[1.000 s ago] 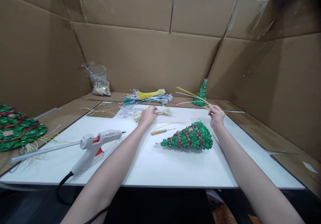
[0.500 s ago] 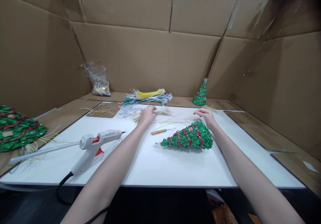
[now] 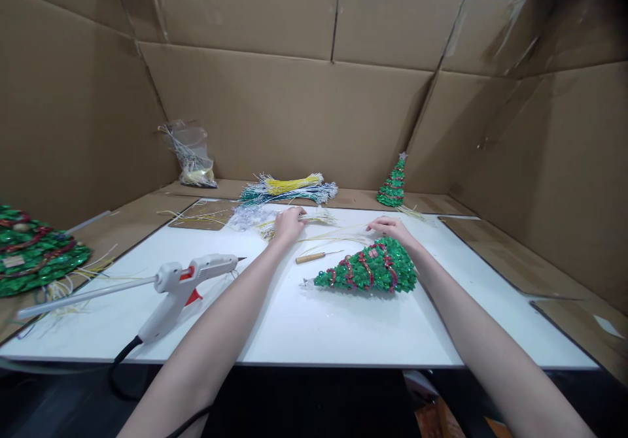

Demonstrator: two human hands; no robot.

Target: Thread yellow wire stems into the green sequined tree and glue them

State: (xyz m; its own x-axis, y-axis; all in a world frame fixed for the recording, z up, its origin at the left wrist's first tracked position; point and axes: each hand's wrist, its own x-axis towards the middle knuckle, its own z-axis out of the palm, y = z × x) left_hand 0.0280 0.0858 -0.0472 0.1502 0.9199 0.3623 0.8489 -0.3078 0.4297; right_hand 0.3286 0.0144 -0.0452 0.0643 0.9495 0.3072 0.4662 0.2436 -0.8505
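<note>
My left hand is closed over a small bundle of yellow wires with white ends. My right hand is pinched at the end of a thin yellow wire that runs leftward toward the bundle. Just below the right hand, a small green tinsel Christmas tree with red garland lies on its side, its star pointing left. Between the hands and nearer to me lies an awl with a wooden handle. Clear plastic wrapping is left of my left hand.
A white glue gun stands at left, its cord off the table edge. A larger tinsel tree is at far left. Behind are stacked wire bundles, a plastic bag and a small upright tree. Cardboard walls enclose the table.
My right hand has moved a little to the left, toward the wire bundle, and the thin wire has shifted with it. My left hand has stayed in place.
</note>
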